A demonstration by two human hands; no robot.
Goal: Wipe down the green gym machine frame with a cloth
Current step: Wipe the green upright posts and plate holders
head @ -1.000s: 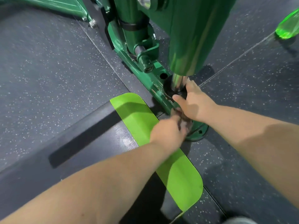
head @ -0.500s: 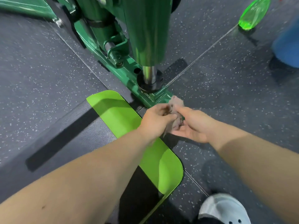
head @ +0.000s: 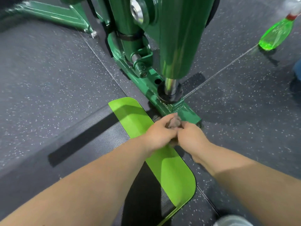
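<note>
The green gym machine frame (head: 177, 35) rises at top centre, and its base rail (head: 187, 111) runs down to a foot just beyond my hands. A chrome rod (head: 170, 86) enters a black collar on that rail. My left hand (head: 158, 133) and my right hand (head: 191, 137) meet knuckle to knuckle just short of the rail's end. Both grip a small crumpled grey-brown cloth (head: 175, 122), which sticks up between them, close to the rail's foot. Most of the cloth is hidden inside my fingers.
A lime-green and black ribbed mat (head: 135, 115) lies on the speckled dark rubber floor under my forearms. A green spray bottle (head: 276, 33) stands at the top right. Part of a shoe (head: 232, 221) shows at the bottom edge. Another green frame bar (head: 53, 13) runs along the top left.
A second ago both hands were at the rail's foot by the chrome rod. They pulled back with the cloth and have since closed together around it, bunching it up.
</note>
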